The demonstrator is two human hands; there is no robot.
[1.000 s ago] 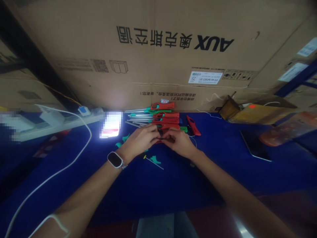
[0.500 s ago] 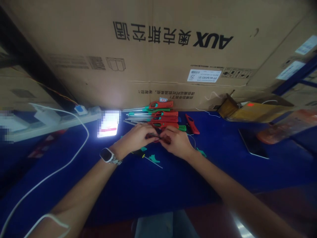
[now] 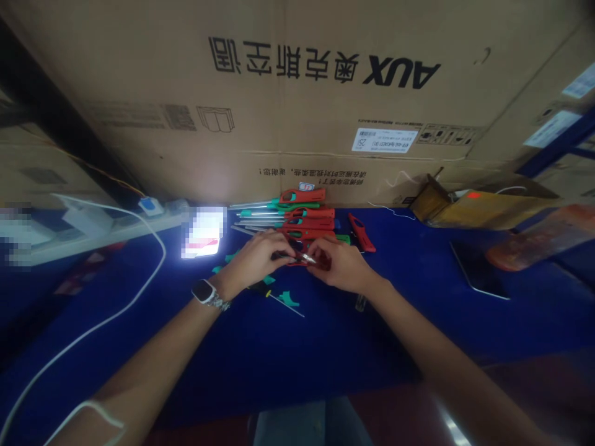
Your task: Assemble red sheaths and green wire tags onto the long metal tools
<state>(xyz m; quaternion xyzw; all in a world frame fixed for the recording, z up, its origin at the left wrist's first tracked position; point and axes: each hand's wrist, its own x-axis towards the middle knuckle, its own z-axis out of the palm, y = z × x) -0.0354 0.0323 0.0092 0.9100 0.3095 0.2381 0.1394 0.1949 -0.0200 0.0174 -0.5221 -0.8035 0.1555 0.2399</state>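
My left hand (image 3: 267,255) and my right hand (image 3: 343,265) meet over the blue table, fingers pinched inward. Between the fingertips a small shiny part (image 3: 305,258) shows, with something dark red about it; the fingers cover most of it. Just beyond lie several long-nosed gas lighters (image 3: 309,214) with red or green handles and metal tubes. A loose red lighter shell (image 3: 361,233) rests to their right. Below my left hand lie a screwdriver (image 3: 283,303) with a black and yellow handle and a green plastic piece (image 3: 289,299). A small clear piece (image 3: 361,302) sits by my right wrist.
A big cardboard box (image 3: 279,136) walls off the back. On the left are a lit phone (image 3: 203,232), a white power strip (image 3: 116,229) and a white cable (image 3: 153,272). A dark phone (image 3: 478,271), a clear bottle (image 3: 543,238) and a yellow packet (image 3: 493,209) lie right.
My right hand has shifted slightly right, and the shiny part now shows between the fingertips. My right wrist now covers a green piece, while a small clear piece has come into sight beside it.
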